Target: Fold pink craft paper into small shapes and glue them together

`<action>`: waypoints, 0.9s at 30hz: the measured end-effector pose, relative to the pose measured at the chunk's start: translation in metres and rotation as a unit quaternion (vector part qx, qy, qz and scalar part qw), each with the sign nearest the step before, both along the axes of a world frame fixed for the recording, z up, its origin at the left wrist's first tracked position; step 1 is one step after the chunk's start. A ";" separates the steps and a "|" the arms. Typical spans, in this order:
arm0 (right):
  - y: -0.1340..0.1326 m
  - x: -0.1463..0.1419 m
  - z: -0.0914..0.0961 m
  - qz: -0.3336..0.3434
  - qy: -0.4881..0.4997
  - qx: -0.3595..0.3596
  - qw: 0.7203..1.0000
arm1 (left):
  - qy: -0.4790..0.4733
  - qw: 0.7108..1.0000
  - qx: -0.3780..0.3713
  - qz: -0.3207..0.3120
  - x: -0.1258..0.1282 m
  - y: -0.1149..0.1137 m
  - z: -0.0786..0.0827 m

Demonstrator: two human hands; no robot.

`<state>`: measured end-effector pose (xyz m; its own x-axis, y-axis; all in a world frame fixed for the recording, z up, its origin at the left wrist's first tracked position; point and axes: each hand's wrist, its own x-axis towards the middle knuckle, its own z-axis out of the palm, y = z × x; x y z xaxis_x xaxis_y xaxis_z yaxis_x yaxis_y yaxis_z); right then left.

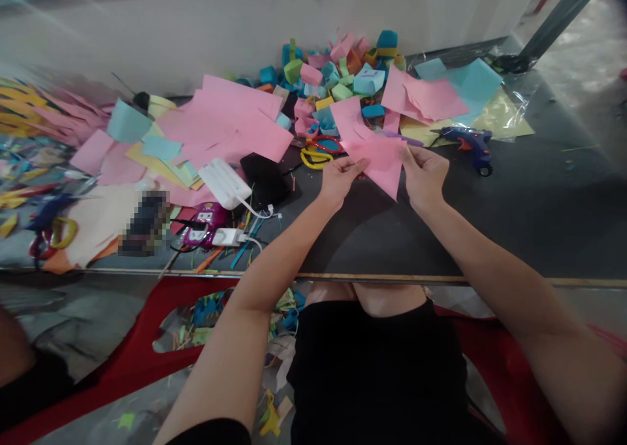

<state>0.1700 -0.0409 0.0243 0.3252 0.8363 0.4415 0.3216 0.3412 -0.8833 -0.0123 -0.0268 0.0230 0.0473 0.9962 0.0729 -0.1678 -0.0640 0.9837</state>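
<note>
A pink sheet of paper (385, 161), folded to a triangle-like shape with a corner pointing down, is held above the dark table. My left hand (340, 178) pinches its left edge between thumb and fingers. On the opposite edge, my right hand (425, 174) pinches it in the same way. Just behind the sheet lie scissors with red and yellow handles (317, 159), their blades hidden. Another pink paper piece (349, 115) rests beyond them. A blue glue gun (467, 143) lies to the right of my right hand.
Small folded paper boxes (313, 72) pile up against the wall. Pink sheets (235, 115) spread to the left, near a white power bank (225, 182) and a purple power strip (206, 223). Blue and yellow sheets (475, 89) lie at the back right. A red chair (161, 295) stands below the table edge.
</note>
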 end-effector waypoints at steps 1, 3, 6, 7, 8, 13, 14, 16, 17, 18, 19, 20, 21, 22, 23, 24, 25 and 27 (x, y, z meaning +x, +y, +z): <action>0.000 0.000 -0.001 0.002 -0.005 0.001 1.000 | -0.003 1.000 -0.007 0.004 0.000 0.000 0.000; 0.000 0.001 -0.001 0.005 -0.009 0.004 1.000 | -0.006 1.000 -0.013 0.007 0.000 -0.001 0.001; -0.001 0.001 0.001 0.010 0.002 0.006 1.000 | -0.003 1.000 -0.003 0.001 -0.001 -0.001 0.000; -0.002 0.000 0.003 0.011 0.004 0.005 1.000 | -0.002 1.000 0.003 0.000 -0.001 -0.001 0.000; -0.002 0.000 0.004 0.010 0.005 0.003 1.000 | -0.001 1.000 0.007 0.000 -0.002 -0.001 0.000; -0.005 -0.001 0.006 0.013 0.018 -0.001 1.000 | 0.016 1.000 0.024 0.001 -0.003 0.000 -0.002; -0.004 -0.001 0.006 0.016 0.023 0.001 1.000 | 0.019 0.999 0.029 0.001 -0.003 0.000 -0.002; -0.003 -0.001 0.006 0.025 0.036 0.004 0.999 | 0.023 0.999 0.034 0.005 -0.003 0.001 -0.002; -0.002 -0.001 0.006 0.036 0.043 0.001 0.998 | 0.023 0.999 0.034 0.008 -0.003 0.001 -0.002; -0.001 0.000 0.007 0.054 0.050 -0.008 0.997 | 0.022 0.999 0.035 0.011 -0.004 0.001 -0.001; -0.001 0.000 0.009 0.082 0.057 -0.026 0.995 | 0.021 0.999 0.037 0.013 -0.004 0.001 -0.001; -0.001 0.001 0.012 0.118 0.064 -0.053 0.990 | 0.019 0.999 0.039 0.014 -0.005 0.001 0.000; -0.002 0.001 0.015 0.160 0.070 -0.087 0.981 | 0.017 0.999 0.041 0.014 -0.005 0.001 0.001; -0.004 0.001 0.018 0.203 0.077 -0.126 0.968 | 0.018 0.999 0.042 0.014 -0.005 0.001 0.002; -0.007 0.001 0.021 0.240 0.084 -0.163 0.953 | 0.019 0.999 0.042 0.012 -0.006 0.000 0.003; -0.010 0.001 0.024 0.270 0.093 -0.198 0.938 | 0.021 0.999 0.040 0.010 -0.006 -0.001 0.004; -0.013 0.000 0.027 0.287 0.102 -0.225 0.925 | 0.022 0.999 0.037 0.006 -0.006 -0.001 0.005; -0.018 -0.001 0.030 0.296 0.118 -0.259 0.912 | 0.023 0.999 0.034 -0.001 -0.006 -0.002 0.006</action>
